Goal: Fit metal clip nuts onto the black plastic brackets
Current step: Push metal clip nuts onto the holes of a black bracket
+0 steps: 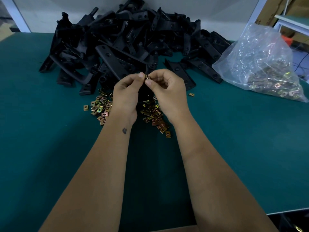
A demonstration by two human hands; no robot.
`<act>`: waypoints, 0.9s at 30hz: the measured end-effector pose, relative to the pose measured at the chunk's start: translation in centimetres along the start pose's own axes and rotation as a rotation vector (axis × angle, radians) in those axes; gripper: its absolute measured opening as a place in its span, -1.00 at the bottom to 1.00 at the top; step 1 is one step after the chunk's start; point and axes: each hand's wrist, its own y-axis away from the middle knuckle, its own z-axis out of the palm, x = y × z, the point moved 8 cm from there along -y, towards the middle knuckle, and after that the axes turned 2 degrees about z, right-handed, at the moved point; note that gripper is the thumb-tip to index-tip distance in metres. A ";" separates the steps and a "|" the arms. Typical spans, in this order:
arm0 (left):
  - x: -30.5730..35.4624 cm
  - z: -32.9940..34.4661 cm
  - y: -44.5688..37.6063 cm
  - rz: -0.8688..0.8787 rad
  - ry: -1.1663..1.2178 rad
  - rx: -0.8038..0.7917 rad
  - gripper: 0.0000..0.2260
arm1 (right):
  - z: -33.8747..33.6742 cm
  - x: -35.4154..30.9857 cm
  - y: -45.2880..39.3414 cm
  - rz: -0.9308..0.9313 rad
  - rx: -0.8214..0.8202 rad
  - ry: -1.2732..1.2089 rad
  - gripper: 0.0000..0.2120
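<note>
Above green table point(50, 148), both hands pinching clip nut point(146, 77) (no legible writing)

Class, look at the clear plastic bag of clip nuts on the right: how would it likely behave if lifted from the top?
The bag looks thin and crumpled, so probably floppy. The clip nuts pool low, so it would likely sag, bottom-heavy.

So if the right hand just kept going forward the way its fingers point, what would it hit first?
Probably the left hand, since the right hand pinches the clip nut toward it; beyond lies the pile of black brackets. Depth is unclear.
</note>
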 end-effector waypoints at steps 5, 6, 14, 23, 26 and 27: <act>0.3 -0.1 0.0 0.016 0.010 0.041 -0.86 | -1.9 1.1 -0.3 0.076 0.159 -0.092 -0.89; 0.3 -0.3 -0.1 0.019 0.023 0.047 -0.86 | -2.8 1.8 -0.4 0.132 0.224 -0.078 -0.90; 0.4 -1.1 -0.4 0.011 0.161 0.085 -0.83 | -4.4 3.7 -0.6 0.270 0.153 0.622 -0.74; -0.4 -1.8 -0.8 -0.059 0.216 0.159 -0.81 | -0.8 2.9 -0.2 0.130 -0.157 0.768 -0.82; -0.5 -1.9 -0.9 -0.069 0.213 0.161 -0.82 | -0.8 2.9 -0.1 0.124 -0.146 0.737 -0.90; -0.6 -2.0 -0.9 -0.071 0.206 0.164 -0.82 | -0.8 2.8 -0.1 0.124 -0.130 0.703 -0.94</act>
